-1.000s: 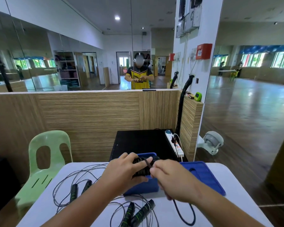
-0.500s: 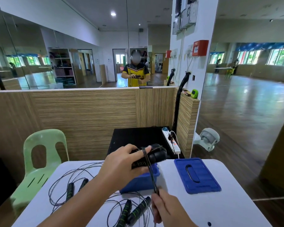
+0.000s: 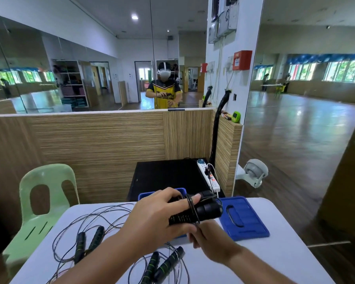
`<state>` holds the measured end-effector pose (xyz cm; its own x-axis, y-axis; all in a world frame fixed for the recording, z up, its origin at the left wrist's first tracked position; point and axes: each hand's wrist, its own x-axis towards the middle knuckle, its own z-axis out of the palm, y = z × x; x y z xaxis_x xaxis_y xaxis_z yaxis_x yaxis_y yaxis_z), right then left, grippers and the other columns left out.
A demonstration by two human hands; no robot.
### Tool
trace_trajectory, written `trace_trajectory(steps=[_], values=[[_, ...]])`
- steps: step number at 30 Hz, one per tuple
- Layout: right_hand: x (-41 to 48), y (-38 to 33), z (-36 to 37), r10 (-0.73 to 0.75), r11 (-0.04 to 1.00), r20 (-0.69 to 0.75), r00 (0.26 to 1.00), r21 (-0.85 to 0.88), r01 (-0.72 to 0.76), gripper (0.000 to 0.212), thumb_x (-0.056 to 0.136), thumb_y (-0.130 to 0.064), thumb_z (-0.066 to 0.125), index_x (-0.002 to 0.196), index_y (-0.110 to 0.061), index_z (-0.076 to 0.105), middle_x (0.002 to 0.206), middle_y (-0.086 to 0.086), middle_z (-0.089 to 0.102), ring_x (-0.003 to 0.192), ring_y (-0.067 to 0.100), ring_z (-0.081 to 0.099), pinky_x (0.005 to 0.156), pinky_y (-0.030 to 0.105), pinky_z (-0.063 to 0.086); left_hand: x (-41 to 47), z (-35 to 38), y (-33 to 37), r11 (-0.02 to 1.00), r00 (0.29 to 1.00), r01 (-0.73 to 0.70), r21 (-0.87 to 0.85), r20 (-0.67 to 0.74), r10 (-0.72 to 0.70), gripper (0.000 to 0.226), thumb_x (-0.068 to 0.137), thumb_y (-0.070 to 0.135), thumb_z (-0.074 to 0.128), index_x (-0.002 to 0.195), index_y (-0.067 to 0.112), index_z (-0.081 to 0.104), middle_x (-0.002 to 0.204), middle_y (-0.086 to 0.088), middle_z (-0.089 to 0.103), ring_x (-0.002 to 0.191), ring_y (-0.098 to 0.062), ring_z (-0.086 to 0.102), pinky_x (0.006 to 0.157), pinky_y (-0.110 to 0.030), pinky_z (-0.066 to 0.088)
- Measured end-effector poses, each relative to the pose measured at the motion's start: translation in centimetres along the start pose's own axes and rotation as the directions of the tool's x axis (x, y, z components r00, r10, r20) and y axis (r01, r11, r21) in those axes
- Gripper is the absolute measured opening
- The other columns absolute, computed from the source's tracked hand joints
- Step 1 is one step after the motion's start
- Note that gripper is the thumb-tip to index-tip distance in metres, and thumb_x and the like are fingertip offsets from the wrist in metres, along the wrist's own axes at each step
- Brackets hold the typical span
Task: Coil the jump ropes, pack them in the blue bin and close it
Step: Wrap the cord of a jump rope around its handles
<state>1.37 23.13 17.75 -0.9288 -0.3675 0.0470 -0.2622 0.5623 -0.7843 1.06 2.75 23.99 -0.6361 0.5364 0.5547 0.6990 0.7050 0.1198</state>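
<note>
1. Head view: the left hand [image 3: 152, 218] is clenched around a pair of black jump-rope handles [image 3: 195, 214], held side by side above the tabletop [image 3: 285, 261], with a turn of thin cord [image 3: 192, 208] already looped over the handles and across one finger.
2. The right hand [image 3: 211, 238], at about 5 o'clock from the handles, pinches the free run of that cord just below the bundle.
3. My reading: this is the coiling step for the first rope, with the cord being wrapped around its own handles; nothing looks packed yet.
4. The blue bin [image 3: 162, 193] sits directly behind the left hand, mostly hidden, only its far rim showing. Its blue lid [image 3: 246, 218] lies flat on the tabletop at 3 o'clock from the bin, so the bin stands open.
5. Two more ropes lie loose: one pair of handles [image 3: 88, 242] with tangled cord at 9 o'clock from the hands, another pair [image 3: 162, 265] at 6 o'clock.
6. The next move probably calls for the right hand to carry the cord around the handles again under steady tension, keeping the trapped finger free, then secure the tail before lowering the bundle into the bin.
</note>
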Motion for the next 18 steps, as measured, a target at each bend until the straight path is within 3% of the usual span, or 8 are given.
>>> trace_trajectory(steps=[3, 5, 6, 8, 11, 13, 15, 18], values=[[1.1, -0.7, -2.9, 0.001, 0.995, -0.031, 1.000, 0.101, 0.002, 0.014, 0.102, -0.007, 0.052, 0.093, -0.013, 0.061, 0.079, -0.008, 0.072, 0.082, 0.010, 0.068, 0.078, 0.022, 0.056, -0.3, -0.7, 1.1, 0.998, 0.997, -0.056, -0.004, 0.052, 0.056, 0.061, 0.086, 0.082, 0.043, 0.143, 0.060, 0.041, 0.121, 0.019, 0.060, 0.101, -0.007, 0.063, 0.074, -0.030, 0.057], [2.9, -0.6, -4.9, -0.024, 1.000, 0.014, 1.000, -0.016, 0.024, 0.006, 0.096, -0.016, 0.065, 0.091, -0.012, 0.066, 0.078, -0.011, 0.071, 0.081, 0.011, 0.066, 0.079, 0.022, 0.054, -0.5, -1.1, 1.3, 0.995, 0.991, -0.095, 0.014, 0.091, 0.093, 0.061, 0.085, 0.079, 0.047, 0.143, 0.059, 0.043, 0.123, 0.019, 0.059, 0.103, -0.007, 0.062, 0.076, -0.026, 0.055], [3.8, -0.5, -5.8, -0.051, 0.978, 0.036, 0.998, -0.198, 0.057, 0.013, 0.093, -0.031, 0.070, 0.092, -0.018, 0.069, 0.081, -0.012, 0.071, 0.080, 0.006, 0.066, 0.084, 0.024, 0.055, -0.6, -1.3, 1.3, 0.994, 0.989, -0.107, 0.019, 0.108, 0.105, 0.062, 0.084, 0.077, 0.051, 0.142, 0.059, 0.045, 0.123, 0.019, 0.059, 0.101, -0.007, 0.061, 0.074, -0.024, 0.053], [5.3, -0.2, -7.2, -0.082, 0.860, 0.117, 0.990, -0.494, 0.130, 0.031, 0.079, -0.060, 0.071, 0.090, -0.031, 0.073, 0.079, -0.015, 0.071, 0.072, -0.001, 0.066, 0.090, 0.029, 0.057, -0.6, -1.7, 1.3, 0.991, 0.982, -0.126, 0.033, 0.146, 0.120, 0.061, 0.081, 0.075, 0.055, 0.139, 0.058, 0.048, 0.119, 0.017, 0.060, 0.097, -0.006, 0.061, 0.069, -0.022, 0.050], [6.1, -2.9, -8.5, -0.295, 0.494, 0.324, 0.899, -0.754, 0.433, 0.023, 0.096, -0.046, 0.051, 0.099, -0.026, 0.061, 0.083, -0.008, 0.064, 0.074, 0.015, 0.062, 0.066, 0.035, 0.052, -0.8, -1.6, 1.4, 0.986, 0.964, -0.153, 0.066, 0.228, 0.134, 0.061, 0.080, 0.077, 0.055, 0.138, 0.060, 0.048, 0.118, 0.015, 0.059, 0.096, -0.005, 0.059, 0.065, -0.020, 0.045], [5.9, -5.3, -9.3, -0.290, 0.305, 0.463, 0.838, -0.785, 0.539, 0.022, 0.102, -0.043, 0.047, 0.104, -0.023, 0.055, 0.080, -0.006, 0.058, 0.072, 0.021, 0.058, 0.059, 0.036, 0.043, -1.0, -1.0, 1.2, 0.983, 0.954, -0.159, 0.088, 0.269, 0.130, 0.061, 0.080, 0.077, 0.055, 0.138, 0.060, 0.048, 0.117, 0.015, 0.059, 0.096, -0.005, 0.059, 0.064, -0.020, 0.046], [6.2, -7.1, -9.6, -0.209, 0.218, 0.491, 0.846, -0.820, 0.530, 0.025, 0.103, -0.044, 0.045, 0.112, -0.022, 0.054, 0.072, -0.007, 0.048, 0.069, 0.021, 0.052, 0.057, 0.034, 0.035, -1.3, -0.8, 1.1, 0.988, 0.944, -0.115, 0.101, 0.322, 0.077, 0.062, 0.080, 0.079, 0.050, 0.139, 0.062, 0.043, 0.118, 0.015, 0.057, 0.096, -0.007, 0.059, 0.062, -0.022, 0.048], [5.8, -8.5, -9.8, -0.059, 0.251, 0.468, 0.882, -0.848, 0.467, 0.027, 0.104, -0.040, 0.041, 0.120, -0.022, 0.053, 0.070, -0.008, 0.042, 0.067, 0.016, 0.047, 0.059, 0.034, 0.035, -1.6, -0.5, 0.9, 0.992, 0.931, -0.042, 0.119, 0.365, -0.004, 0.068, 0.079, 0.080, 0.032, 0.144, 0.068, 0.021, 0.137, 0.013, 0.045, 0.114, -0.012, 0.051, 0.074, -0.029, 0.046]])
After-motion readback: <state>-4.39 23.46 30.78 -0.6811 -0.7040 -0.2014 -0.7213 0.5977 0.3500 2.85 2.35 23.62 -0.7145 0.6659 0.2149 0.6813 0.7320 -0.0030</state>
